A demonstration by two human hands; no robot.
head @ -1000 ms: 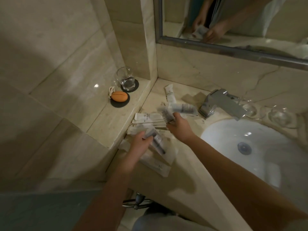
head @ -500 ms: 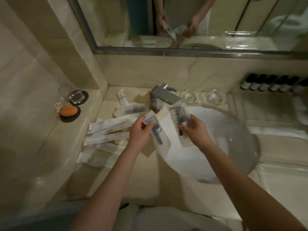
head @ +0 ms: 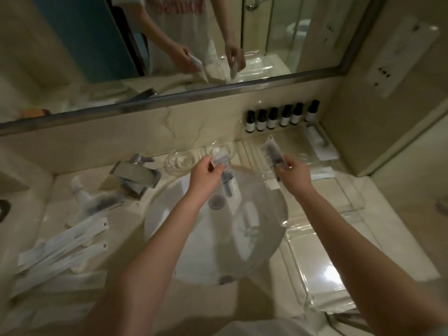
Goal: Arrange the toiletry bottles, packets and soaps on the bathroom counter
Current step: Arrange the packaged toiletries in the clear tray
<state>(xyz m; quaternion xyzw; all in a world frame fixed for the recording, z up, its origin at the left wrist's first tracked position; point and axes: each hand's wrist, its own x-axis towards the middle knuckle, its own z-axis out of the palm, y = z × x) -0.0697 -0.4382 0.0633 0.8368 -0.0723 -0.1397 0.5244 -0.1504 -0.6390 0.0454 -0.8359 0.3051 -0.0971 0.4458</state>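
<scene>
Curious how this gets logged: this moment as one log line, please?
left hand: holds clear plastic packet above white round sink | right hand: holds second clear packet | six dark-capped bottles: standing in row

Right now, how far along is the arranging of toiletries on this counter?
Done: six small dark-capped bottles stand in a row against the back wall. In hand: the left hand holds a clear plastic packet with a dark item above the white basin; the right hand holds a similar clear packet. Left: long flat white packets lie heaped left of the basin.
</scene>
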